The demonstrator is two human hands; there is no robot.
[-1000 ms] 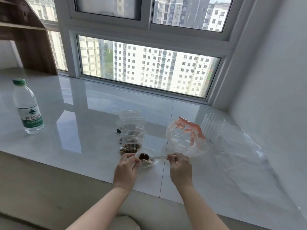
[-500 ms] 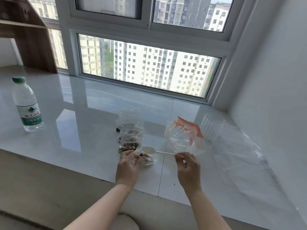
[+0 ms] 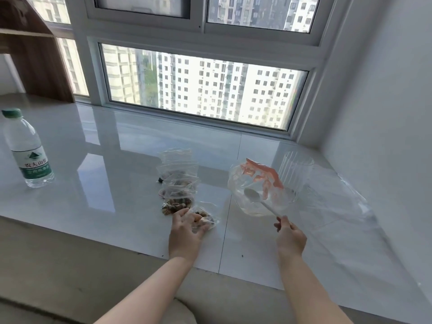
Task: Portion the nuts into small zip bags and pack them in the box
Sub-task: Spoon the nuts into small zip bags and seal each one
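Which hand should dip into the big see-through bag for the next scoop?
The right hand: it grips the white plastic spoon, whose bowl sits inside the large clear plastic bag with orange print. The left hand is busy holding the small clear zip bag of nuts.

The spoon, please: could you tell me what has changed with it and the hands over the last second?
The right hand swung the spoon rightward, from over the small bag to the big bag. The spoon was loaded a second ago and is empty now. The left hand kept hold of the small bag. The filled bags and the bottle stayed put.
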